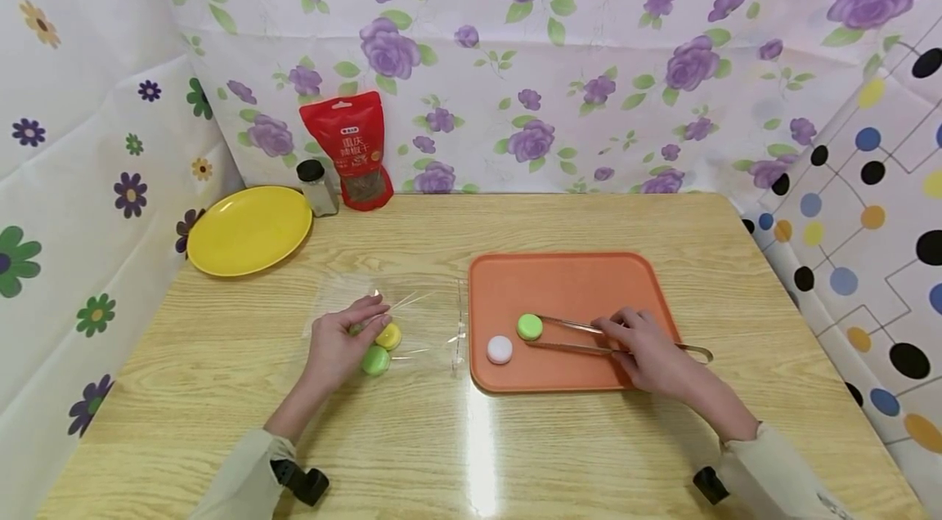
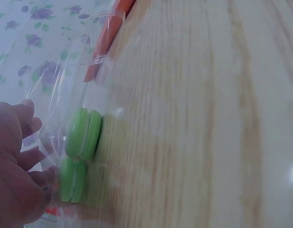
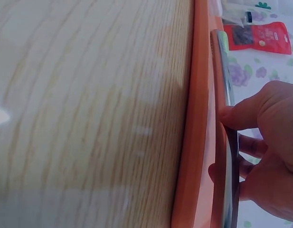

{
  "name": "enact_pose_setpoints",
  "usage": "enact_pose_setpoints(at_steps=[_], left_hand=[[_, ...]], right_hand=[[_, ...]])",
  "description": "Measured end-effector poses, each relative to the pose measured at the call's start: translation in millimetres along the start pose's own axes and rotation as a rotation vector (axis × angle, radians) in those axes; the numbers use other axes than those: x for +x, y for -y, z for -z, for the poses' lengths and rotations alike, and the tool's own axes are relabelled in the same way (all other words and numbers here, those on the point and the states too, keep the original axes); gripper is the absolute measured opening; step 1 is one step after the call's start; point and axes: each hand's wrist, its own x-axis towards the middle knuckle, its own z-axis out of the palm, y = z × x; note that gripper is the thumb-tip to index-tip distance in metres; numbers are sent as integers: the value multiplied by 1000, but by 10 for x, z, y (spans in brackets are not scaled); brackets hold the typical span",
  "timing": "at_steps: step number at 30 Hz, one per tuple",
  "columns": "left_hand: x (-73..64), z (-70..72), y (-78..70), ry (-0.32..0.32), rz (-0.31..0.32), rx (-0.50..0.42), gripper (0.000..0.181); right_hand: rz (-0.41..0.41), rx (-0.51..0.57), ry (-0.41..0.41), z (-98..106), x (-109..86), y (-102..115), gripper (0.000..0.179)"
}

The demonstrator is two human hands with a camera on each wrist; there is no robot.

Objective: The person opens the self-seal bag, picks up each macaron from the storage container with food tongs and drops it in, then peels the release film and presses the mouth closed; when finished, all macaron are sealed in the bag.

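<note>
My left hand (image 1: pixel 342 342) pinches the upper film of a clear plastic bag (image 1: pixel 434 324) that lies on the table. Under its fingers, a yellow macaron (image 1: pixel 390 336) and a green macaron (image 1: pixel 376 360) show, with more green partly hidden by the hand. Two green macarons (image 2: pixel 83 134) appear through the film in the left wrist view. Over the orange tray (image 1: pixel 589 279), my right hand (image 1: pixel 648 352) holds metal tongs (image 1: pixel 570 347) between thumb and fingers. The tong tips lie on either side of another green macaron (image 1: pixel 529 327). Beside it sits a pale macaron (image 1: pixel 500 350).
At the back left, a yellow plate (image 1: pixel 250 231) stands near a black-capped shaker jar (image 1: pixel 319 191) and a red pouch (image 1: pixel 353 148). Patterned cloth (image 1: pixel 471 38) hangs behind the wooden table (image 1: pixel 412 455) and on both sides. The bag's open edge lies close to the tray's left rim.
</note>
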Motion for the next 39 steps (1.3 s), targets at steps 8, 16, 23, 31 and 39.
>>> enact_pose_setpoints(at_steps=[8, 16, 23, 31, 39], left_hand=[[2, -2, 2, -1, 0, -5, 15], [6, -3, -7, 4, 2, -7, 16], [-5, -3, -10, 7, 17, 3, 16], [-9, -3, 2, 15, 33, 12, 16], [6, 1, 12, 19, 27, 5, 17]], right_hand=[[-21, -14, 7, -36, -2, 7, 46], [-14, -26, 2, -57, 8, 18, 41], [-1, -35, 3, -50, 23, 29, 41], [10, -22, 4, -25, 154, 130, 41], [32, 19, 17, -57, 423, 332, 39]])
